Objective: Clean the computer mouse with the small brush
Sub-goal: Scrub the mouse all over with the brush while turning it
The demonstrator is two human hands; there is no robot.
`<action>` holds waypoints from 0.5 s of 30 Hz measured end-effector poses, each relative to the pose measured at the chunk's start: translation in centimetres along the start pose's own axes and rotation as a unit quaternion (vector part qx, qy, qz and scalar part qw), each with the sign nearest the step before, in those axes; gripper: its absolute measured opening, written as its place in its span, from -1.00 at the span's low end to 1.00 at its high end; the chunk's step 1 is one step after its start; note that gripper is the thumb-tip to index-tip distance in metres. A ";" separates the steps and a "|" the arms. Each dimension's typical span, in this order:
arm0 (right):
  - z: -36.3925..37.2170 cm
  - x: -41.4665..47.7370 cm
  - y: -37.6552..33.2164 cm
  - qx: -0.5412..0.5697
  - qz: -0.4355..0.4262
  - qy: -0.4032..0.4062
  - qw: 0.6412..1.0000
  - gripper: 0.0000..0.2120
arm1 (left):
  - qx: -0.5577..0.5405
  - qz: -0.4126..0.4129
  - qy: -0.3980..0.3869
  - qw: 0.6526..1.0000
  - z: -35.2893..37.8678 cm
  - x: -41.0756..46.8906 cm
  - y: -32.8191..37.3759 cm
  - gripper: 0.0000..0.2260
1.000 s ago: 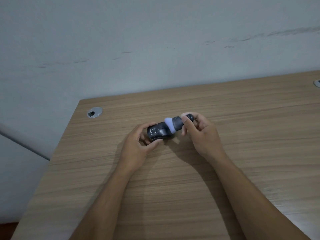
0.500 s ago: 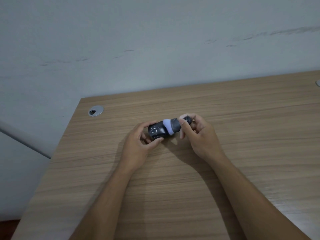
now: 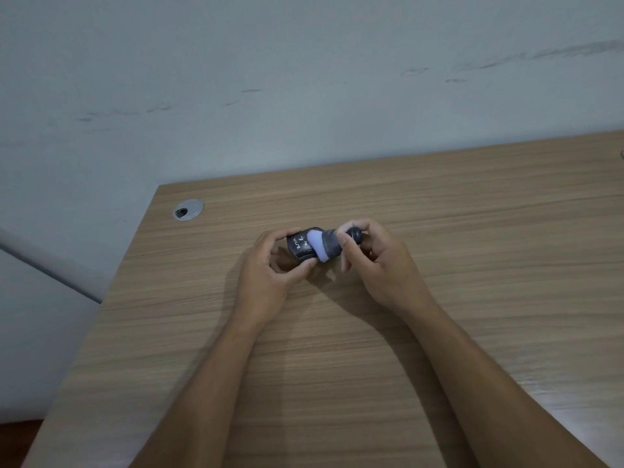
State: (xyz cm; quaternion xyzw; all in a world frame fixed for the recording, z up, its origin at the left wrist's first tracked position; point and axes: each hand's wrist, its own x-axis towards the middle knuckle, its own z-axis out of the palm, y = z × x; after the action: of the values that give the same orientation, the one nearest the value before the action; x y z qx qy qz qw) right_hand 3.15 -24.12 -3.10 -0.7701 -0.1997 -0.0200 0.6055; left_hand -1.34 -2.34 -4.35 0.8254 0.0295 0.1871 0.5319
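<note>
A black computer mouse (image 3: 299, 247) with white lettering is held just above the wooden desk (image 3: 472, 231), near its middle. My left hand (image 3: 270, 268) grips it between thumb and fingers from the left. A small brush (image 3: 329, 247) with a dark round handle and a pale lilac head is pressed against the mouse's right side. My right hand (image 3: 378, 261) pinches the brush handle with thumb and fingertips. The far side of the mouse is hidden by my left fingers.
A round silver cable grommet (image 3: 187, 209) sits in the desk's far left corner. The desk's left edge runs diagonally toward me, with a pale wall behind and a grey panel at the left.
The brush head has slid a little to the left across the mouse and back. Both hands stay in nearly the same place, each keeping its grip.
</note>
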 end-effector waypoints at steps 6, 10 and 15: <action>-1.0 0.7 0.7 0.026 0.047 0.080 0.995 -0.91 | -0.027 -0.018 0.021 0.999 0.1 -0.2 0.2 -0.49; -0.4 -0.1 -0.6 0.075 0.003 0.026 0.997 -0.89 | -0.012 -0.012 0.010 1.000 0.0 -0.1 0.1 -0.48; 0.4 -0.1 0.0 0.013 0.013 0.033 0.999 -0.94 | -0.007 -0.016 0.002 1.000 -0.2 -0.2 -0.1 -0.47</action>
State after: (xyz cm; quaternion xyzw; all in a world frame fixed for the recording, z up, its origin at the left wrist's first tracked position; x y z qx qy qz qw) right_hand 3.00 -23.78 -3.21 -0.7637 -0.1694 -0.0350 0.6220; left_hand -1.56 -2.19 -4.45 0.8209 0.0422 0.1804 0.5402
